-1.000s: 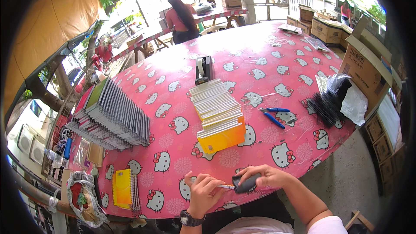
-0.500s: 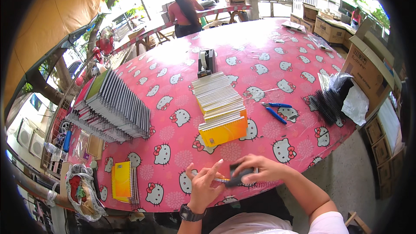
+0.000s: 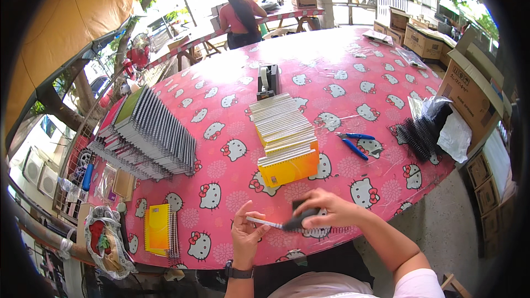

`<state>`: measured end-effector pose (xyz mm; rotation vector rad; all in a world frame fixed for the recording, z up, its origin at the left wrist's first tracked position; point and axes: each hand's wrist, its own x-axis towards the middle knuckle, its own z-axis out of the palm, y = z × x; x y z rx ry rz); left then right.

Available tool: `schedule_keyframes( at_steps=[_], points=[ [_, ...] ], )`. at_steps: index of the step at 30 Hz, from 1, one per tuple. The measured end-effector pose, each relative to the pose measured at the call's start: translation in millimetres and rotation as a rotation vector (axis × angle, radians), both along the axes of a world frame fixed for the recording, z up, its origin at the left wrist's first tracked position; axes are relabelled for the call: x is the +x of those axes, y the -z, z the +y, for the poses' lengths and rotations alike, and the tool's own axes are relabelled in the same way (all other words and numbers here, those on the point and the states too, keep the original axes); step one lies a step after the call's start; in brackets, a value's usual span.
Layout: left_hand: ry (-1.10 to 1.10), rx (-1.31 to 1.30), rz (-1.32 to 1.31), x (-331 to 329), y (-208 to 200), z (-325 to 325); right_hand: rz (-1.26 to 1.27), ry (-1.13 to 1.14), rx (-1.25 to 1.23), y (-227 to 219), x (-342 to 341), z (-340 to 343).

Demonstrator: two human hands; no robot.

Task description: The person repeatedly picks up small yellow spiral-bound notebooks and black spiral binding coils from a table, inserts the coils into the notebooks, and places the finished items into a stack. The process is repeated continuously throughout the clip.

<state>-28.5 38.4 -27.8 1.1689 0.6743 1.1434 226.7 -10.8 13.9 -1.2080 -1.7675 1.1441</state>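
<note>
My left hand (image 3: 245, 235) pinches the white end of a thin, flat notebook (image 3: 265, 222) seen edge-on just above the table's near edge. My right hand (image 3: 327, 209) closes over its dark end (image 3: 301, 221), and a black spiral coil (image 3: 317, 232) shows just below that hand. A fanned stack of yellow-covered notebooks (image 3: 284, 140) lies directly beyond both hands. Blue-handled pliers (image 3: 353, 142) lie to the right of the stack.
The round table wears a pink cartoon-cat cloth (image 3: 342, 77). A long row of spiral notebooks (image 3: 146, 138) stands at left, with a yellow notebook (image 3: 160, 226) nearer me. Black coils (image 3: 419, 135) lie on plastic at right, a tape dispenser (image 3: 268, 80) behind the stack. Cardboard boxes (image 3: 475, 94) stand right; a person (image 3: 240, 14) stands beyond.
Both hands stay at the near edge with the thin notebook between them. My right hand has slid slightly further over its dark end, and my left fingers have spread a little.
</note>
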Motion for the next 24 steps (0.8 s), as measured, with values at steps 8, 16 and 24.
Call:
schedule_keyframes(
  at_steps=[8,16,24],
  points=[
    [0.097,-0.065,-0.152,-3.5,16.8,2.7,-0.120,-0.026,-0.062,1.1,-2.5,9.8],
    [0.230,-0.126,-0.287,-2.3,17.2,1.7,0.205,0.066,-0.194,16.0,2.7,8.8],
    [0.296,0.122,0.076,-14.6,7.6,12.6,0.461,0.242,0.094,6.8,23.6,-5.0]
  ],
)
